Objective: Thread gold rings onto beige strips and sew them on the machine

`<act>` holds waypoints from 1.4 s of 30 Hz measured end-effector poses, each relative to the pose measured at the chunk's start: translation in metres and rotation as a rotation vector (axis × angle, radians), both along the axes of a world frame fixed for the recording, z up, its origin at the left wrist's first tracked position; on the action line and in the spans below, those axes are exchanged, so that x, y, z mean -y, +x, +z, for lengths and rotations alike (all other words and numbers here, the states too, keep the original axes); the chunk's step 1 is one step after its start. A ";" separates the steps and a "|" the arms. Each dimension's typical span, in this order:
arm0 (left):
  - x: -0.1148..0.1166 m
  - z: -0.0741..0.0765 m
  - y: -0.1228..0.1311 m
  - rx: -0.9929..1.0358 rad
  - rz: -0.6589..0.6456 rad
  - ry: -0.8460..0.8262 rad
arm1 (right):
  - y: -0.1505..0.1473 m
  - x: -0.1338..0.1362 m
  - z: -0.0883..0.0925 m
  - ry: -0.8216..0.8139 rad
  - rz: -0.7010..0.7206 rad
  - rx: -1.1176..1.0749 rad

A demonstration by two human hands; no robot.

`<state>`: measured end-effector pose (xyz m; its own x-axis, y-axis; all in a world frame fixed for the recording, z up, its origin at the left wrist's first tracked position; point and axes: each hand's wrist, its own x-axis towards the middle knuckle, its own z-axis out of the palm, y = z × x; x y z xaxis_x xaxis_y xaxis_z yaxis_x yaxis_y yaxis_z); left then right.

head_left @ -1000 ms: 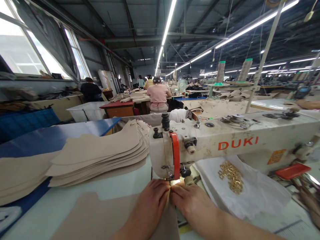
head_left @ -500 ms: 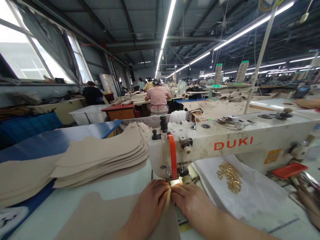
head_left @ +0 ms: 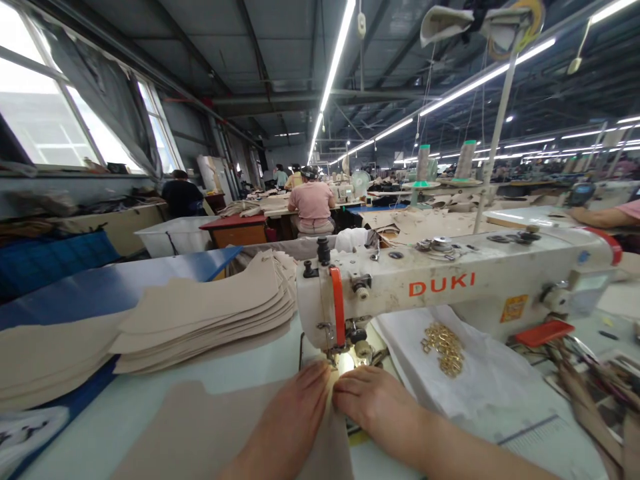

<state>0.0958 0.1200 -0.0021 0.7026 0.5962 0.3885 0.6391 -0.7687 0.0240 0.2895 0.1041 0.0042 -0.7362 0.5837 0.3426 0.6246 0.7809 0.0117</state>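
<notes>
The left hand [head_left: 285, 417] and right hand [head_left: 375, 400] sit close together, their fingers pinching a raised edge of a beige cut panel [head_left: 200, 427] that lies on the white bench [head_left: 95, 400] and reaches the lit needle area of a DUKI sewing machine [head_left: 440, 287]. Left of the machine, a stack of matching beige panels [head_left: 200, 313] rests partly on a blue board [head_left: 165, 280], while to the right, gold metal rings [head_left: 443, 348] lie heaped on a crumpled white sheet [head_left: 480, 380] near a red tray [head_left: 544, 333].
</notes>
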 end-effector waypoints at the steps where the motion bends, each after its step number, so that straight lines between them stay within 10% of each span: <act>1: -0.001 0.000 0.000 -0.020 -0.007 0.007 | 0.000 0.000 0.000 0.003 0.005 -0.002; 42: -0.008 0.008 0.009 0.048 0.100 -0.041 | -0.001 -0.006 -0.001 -0.061 0.003 -0.015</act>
